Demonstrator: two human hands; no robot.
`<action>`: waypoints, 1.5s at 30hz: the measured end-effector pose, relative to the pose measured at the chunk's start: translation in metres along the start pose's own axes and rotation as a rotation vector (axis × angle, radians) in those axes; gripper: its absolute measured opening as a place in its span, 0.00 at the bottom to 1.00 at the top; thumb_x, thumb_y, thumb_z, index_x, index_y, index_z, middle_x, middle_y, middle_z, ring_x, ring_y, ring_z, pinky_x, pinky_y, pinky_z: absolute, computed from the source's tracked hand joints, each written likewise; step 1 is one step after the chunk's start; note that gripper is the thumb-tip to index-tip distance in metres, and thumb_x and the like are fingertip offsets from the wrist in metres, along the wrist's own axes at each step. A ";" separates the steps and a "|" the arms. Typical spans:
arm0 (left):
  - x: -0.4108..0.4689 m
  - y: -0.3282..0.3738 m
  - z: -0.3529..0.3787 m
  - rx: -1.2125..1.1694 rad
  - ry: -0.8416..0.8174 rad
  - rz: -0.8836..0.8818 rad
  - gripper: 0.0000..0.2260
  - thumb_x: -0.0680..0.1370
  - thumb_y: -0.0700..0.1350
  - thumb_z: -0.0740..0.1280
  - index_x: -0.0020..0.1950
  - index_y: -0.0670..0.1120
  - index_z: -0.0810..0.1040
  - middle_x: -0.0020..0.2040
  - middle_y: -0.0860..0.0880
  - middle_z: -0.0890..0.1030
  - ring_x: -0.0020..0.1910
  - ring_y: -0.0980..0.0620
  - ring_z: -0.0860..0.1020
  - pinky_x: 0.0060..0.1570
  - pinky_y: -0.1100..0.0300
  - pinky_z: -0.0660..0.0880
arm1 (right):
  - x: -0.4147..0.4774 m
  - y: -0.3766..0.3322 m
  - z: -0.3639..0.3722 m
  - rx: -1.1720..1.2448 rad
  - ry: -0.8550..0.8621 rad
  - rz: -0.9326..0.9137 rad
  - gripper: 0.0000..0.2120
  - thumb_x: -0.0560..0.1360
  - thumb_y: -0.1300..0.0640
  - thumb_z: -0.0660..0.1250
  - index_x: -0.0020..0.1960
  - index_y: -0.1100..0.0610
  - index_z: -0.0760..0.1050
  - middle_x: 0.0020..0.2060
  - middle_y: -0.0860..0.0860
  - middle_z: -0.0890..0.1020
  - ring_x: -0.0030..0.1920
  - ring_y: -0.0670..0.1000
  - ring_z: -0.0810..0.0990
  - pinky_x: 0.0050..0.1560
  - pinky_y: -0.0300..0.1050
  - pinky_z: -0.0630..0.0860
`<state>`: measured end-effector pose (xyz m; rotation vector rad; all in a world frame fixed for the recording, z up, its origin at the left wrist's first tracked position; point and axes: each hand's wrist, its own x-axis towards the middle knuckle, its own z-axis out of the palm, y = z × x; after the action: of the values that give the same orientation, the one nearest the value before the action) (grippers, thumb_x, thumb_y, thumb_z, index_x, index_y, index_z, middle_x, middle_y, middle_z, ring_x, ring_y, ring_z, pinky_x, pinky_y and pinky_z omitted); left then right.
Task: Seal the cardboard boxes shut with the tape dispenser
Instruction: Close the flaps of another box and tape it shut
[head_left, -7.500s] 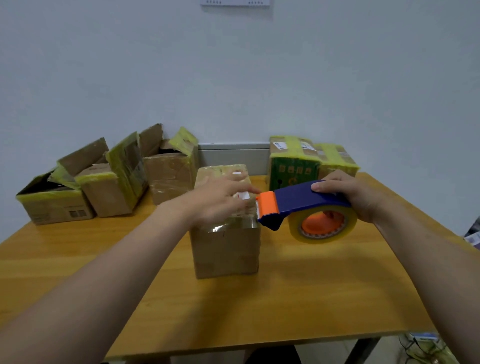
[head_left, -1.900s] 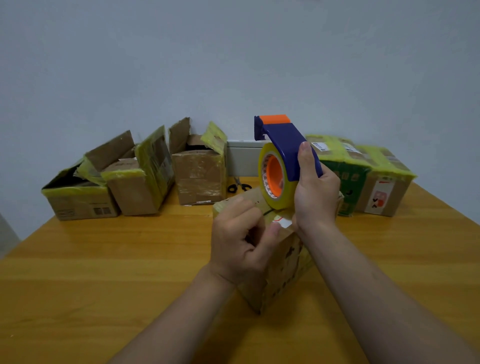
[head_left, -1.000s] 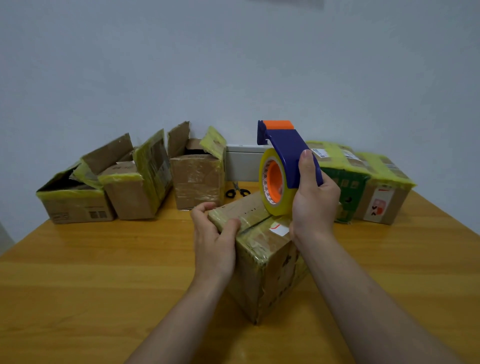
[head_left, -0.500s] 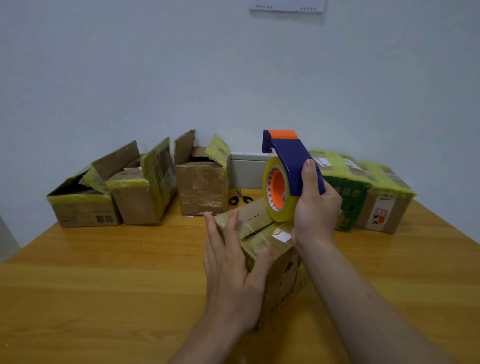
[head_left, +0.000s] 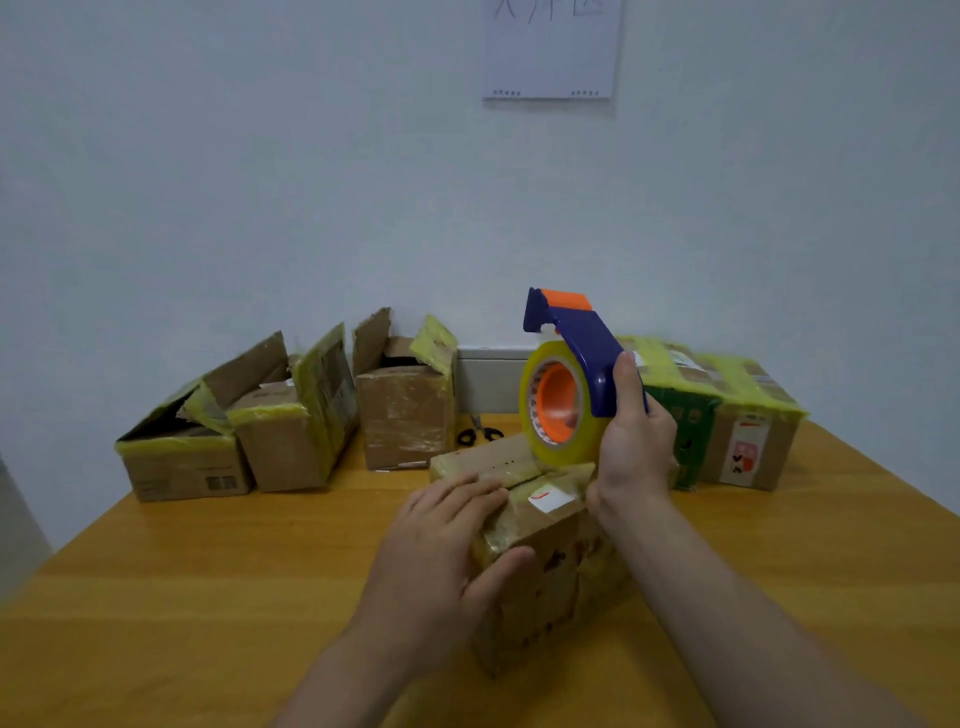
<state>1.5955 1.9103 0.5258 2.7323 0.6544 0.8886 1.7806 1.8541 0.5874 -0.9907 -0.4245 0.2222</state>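
A small cardboard box (head_left: 550, 577) wrapped in yellowish tape sits corner-on in the middle of the wooden table (head_left: 208, 597). My left hand (head_left: 441, 545) lies flat on its near left corner, fingers on the top flap, thumb on the side. My right hand (head_left: 631, 441) holds the blue and orange tape dispenser (head_left: 566, 384) upright, its yellow roll resting on the box's top by the flap seam. Three open boxes stand at the back left: (head_left: 176, 457), (head_left: 291, 415), (head_left: 405, 400). Two taped boxes stand at the back right: (head_left: 691, 421), (head_left: 753, 431).
Black-handled scissors (head_left: 475, 434) lie on the table behind the middle box. A grey trunking strip (head_left: 488, 384) runs along the wall. A paper sheet (head_left: 550, 47) hangs on the wall above. The table's right edge slants away past the taped boxes.
My left hand has slid from the box's top edge down onto its near corner and now presses flat there. The dispenser has stayed upright on the box. My head has tilted up slightly.
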 end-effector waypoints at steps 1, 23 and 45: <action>0.002 -0.007 -0.007 -0.034 -0.037 0.007 0.32 0.80 0.73 0.50 0.77 0.59 0.72 0.76 0.67 0.69 0.78 0.68 0.56 0.78 0.59 0.56 | 0.001 -0.006 -0.002 0.003 -0.019 -0.005 0.18 0.80 0.38 0.66 0.49 0.52 0.85 0.41 0.47 0.88 0.40 0.43 0.86 0.35 0.33 0.78; 0.042 0.082 0.042 0.053 -0.025 -0.057 0.28 0.67 0.81 0.55 0.49 0.60 0.70 0.58 0.64 0.74 0.64 0.57 0.68 0.78 0.41 0.55 | 0.007 -0.071 -0.081 -0.092 -0.027 -0.124 0.08 0.77 0.41 0.69 0.45 0.39 0.87 0.46 0.48 0.89 0.47 0.48 0.87 0.48 0.46 0.81; 0.038 -0.011 -0.014 -0.085 -0.247 0.040 0.42 0.66 0.80 0.64 0.77 0.63 0.68 0.77 0.68 0.62 0.74 0.67 0.58 0.77 0.53 0.60 | 0.009 -0.074 -0.075 -0.227 -0.396 0.055 0.13 0.74 0.43 0.68 0.44 0.50 0.88 0.41 0.55 0.86 0.38 0.50 0.83 0.31 0.41 0.78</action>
<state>1.6104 1.9379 0.5531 2.7245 0.5038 0.5593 1.8216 1.7607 0.6168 -1.1851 -0.7972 0.4299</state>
